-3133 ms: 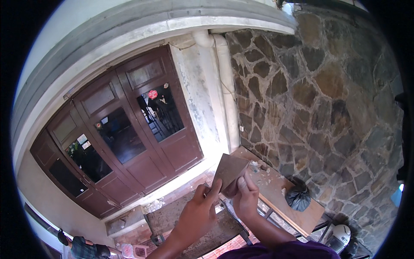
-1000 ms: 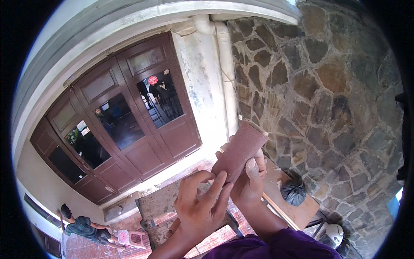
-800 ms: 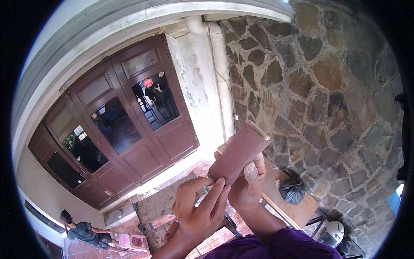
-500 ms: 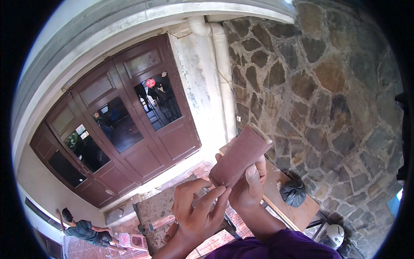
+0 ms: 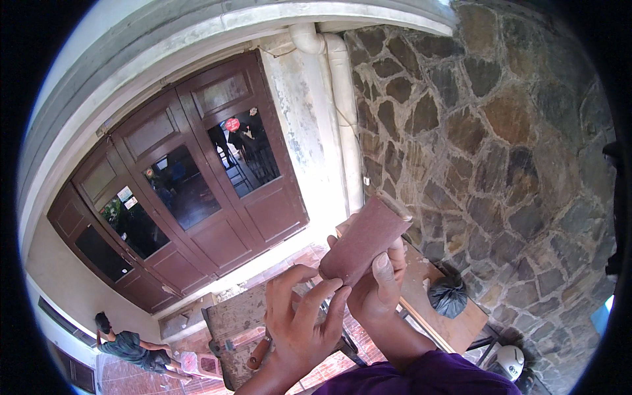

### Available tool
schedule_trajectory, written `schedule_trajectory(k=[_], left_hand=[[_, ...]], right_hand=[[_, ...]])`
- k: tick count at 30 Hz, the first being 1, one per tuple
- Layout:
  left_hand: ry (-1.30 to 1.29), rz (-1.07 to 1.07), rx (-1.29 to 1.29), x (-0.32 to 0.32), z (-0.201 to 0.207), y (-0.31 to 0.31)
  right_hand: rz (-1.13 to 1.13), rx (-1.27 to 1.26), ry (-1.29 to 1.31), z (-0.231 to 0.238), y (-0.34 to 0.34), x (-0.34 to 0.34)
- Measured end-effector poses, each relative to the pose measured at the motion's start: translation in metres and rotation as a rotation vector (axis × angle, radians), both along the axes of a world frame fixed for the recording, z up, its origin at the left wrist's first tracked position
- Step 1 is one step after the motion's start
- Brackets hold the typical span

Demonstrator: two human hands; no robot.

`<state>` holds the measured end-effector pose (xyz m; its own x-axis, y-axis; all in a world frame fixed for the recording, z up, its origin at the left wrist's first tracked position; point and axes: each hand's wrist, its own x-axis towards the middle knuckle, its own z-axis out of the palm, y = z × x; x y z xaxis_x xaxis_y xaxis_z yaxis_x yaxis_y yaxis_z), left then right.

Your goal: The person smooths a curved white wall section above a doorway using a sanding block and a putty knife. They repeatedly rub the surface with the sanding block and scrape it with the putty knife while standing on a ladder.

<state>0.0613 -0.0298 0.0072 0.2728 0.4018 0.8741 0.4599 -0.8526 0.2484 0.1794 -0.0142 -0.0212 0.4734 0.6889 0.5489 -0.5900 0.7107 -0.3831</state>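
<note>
A sheet of reddish-brown sandpaper (image 5: 365, 240) is wrapped around a block, whose pale end (image 5: 397, 206) shows at the far right. My right hand (image 5: 378, 289) holds it from below and the right side, thumb pressed along the near edge. At the lower left corner, the fingertips of my left hand (image 5: 296, 322) close on the sandpaper's edge. The wrapped block is tilted, its far end raised to the right. The underside and most of my right fingers are hidden behind it.
A worn bench (image 5: 230, 313) carries a wooden tool handle (image 5: 259, 354) beside my left wrist. On a plywood top (image 5: 471, 322) at right sits a black plastic bag (image 5: 447, 296). A white helmet (image 5: 508, 362) lies lower right. Another person (image 5: 125, 349) and a pink stool (image 5: 209, 366) are far left.
My left fingers have shifted slightly at the sandpaper's corner, and more of the wooden handle shows. The wrapped block has barely moved. The other person's raised arm has come in toward the head.
</note>
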Motion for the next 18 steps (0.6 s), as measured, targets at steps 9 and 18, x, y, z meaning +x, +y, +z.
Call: schedule_trajectory(k=[9,18], left_hand=[[-0.01,-0.046,-0.084,0.0,0.002,0.0],[0.024,0.075,-0.493,-0.068,-0.053,0.043]], right_hand=[[-0.04,-0.001,0.004,-0.011,0.006,0.004],[-0.226,0.047,0.027,0.016,0.038,0.051]])
